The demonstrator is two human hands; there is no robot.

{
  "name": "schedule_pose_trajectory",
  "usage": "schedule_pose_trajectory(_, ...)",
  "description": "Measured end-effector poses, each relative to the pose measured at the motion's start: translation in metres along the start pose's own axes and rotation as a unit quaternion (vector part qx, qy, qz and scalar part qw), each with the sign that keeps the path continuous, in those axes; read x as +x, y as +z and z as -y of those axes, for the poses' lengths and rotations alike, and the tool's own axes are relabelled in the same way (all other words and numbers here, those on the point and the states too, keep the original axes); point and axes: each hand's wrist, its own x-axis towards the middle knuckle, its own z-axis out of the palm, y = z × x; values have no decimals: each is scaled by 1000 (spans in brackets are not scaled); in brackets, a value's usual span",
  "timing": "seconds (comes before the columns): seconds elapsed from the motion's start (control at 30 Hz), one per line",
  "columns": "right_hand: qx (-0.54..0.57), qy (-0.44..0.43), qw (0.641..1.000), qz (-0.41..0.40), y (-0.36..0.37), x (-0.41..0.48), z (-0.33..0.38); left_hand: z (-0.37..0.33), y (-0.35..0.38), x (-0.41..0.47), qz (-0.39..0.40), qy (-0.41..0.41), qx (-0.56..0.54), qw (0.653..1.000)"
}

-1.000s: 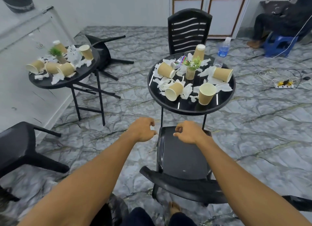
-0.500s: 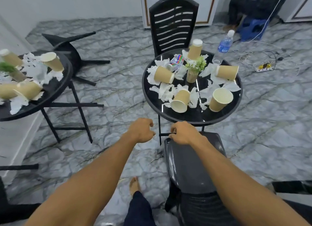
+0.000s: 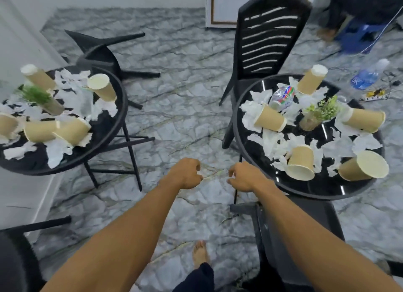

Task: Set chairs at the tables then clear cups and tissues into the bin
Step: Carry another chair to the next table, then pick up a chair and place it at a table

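Head view: left hand and right hand hover side by side over the marble floor between the two tables, fingers loosely curled, holding nothing. Right table and left table each carry paper cups, mostly tipped over, among crumpled tissues. Upright chair stands at the right table's far side, near chair sits at its near edge under the right forearm, and toppled chair lies beyond the left table.
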Motion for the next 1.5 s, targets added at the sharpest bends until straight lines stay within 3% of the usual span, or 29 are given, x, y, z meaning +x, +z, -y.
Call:
schedule_pose_trajectory(0.3, -10, -25, 1000, -13, -72, 80, 45, 44, -82, 47, -25, -28, -15, 999)
schedule_pose_trajectory(0.77, -42, -82, 996, 5, -235, 279, 93, 85, -260, 211, -43, -66, -21, 997)
schedule_pose_trajectory(1.03, -64, -71, 995, 15, -328, 406, 127, 147, -340, 323, -31, -67, -40, 996)
schedule_pose_trajectory(1.27, 3, -19, 1000, -18, -398, 504, 151, 186, -426, 429, -30, -33, -71, 996)
schedule_pose_trajectory(1.5, 21, -19, 999, -33, -473, 610, 157, 208, -515, 532, -32, -24, -68, 997)
